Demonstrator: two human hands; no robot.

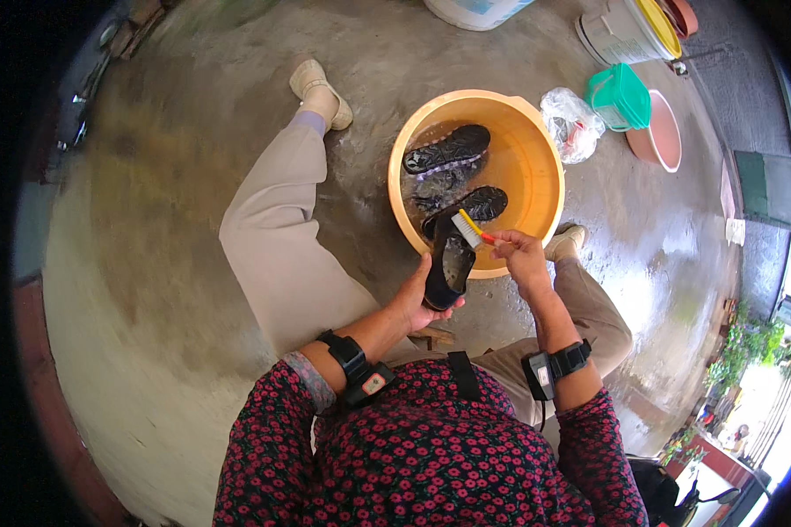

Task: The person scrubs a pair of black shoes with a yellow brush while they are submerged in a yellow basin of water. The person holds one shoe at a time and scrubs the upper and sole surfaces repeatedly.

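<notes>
My left hand (418, 293) grips a black shoe (438, 283) by its heel end, with the opening facing up and the toe over the rim of an orange plastic basin (530, 109). A scrub brush (476, 229) with white bristles and a yellow and red handle is in my right hand (522, 257). Its bristles are at the shoe's upper, near the opening; whether they touch cannot be told. Inside the basin, a dark shoe (465, 146) lies sole up in murky water, and another dark sole (486, 203) shows just beyond the held shoe.
Right of the basin are a clear plastic bag (570, 125), a green container (619, 95) and a pink basin (659, 135). Farther off stand a white bucket with a yellow rim (626, 33) and another white bucket (478, 10). The concrete floor (646, 244) is wet on the right.
</notes>
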